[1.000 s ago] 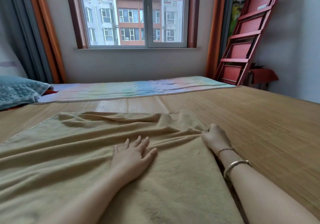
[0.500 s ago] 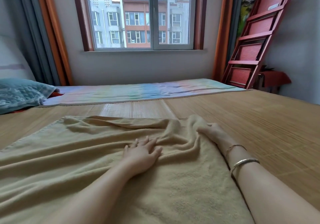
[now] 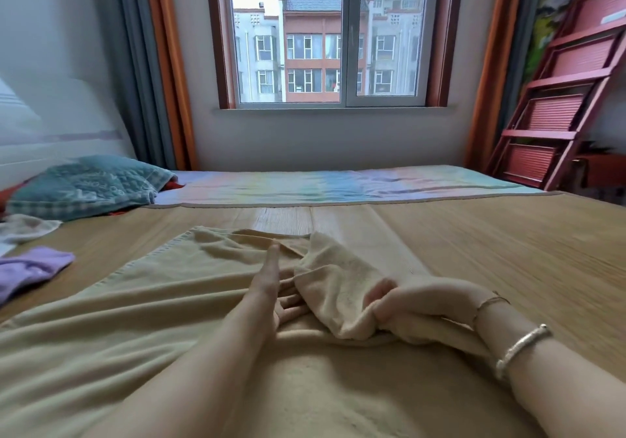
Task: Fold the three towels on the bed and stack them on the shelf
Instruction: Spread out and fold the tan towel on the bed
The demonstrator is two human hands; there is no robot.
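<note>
A large beige towel [image 3: 142, 309] lies spread and wrinkled across the bed's bamboo mat [image 3: 508, 251]. My right hand [image 3: 426, 305] grips the towel's far right corner and has drawn it back over the towel toward me. My left hand [image 3: 267, 285] lies on the towel's middle with straight fingers, set on edge, pressing the cloth down beside the lifted flap. A purple towel [image 3: 30, 271] lies at the left edge of the mat. A whitish towel [image 3: 27, 227] sits behind it.
A teal pillow [image 3: 88, 183] rests at the head of the bed on the left. A pastel striped sheet [image 3: 338, 183] covers the far strip under the window. A red slatted rack [image 3: 559, 98] leans against the right wall.
My right hand has pulled the towel's far right corner back toward me, folding it over. My left hand turned from flat onto its edge. The view shifted right, revealing the purple and whitish towels.
</note>
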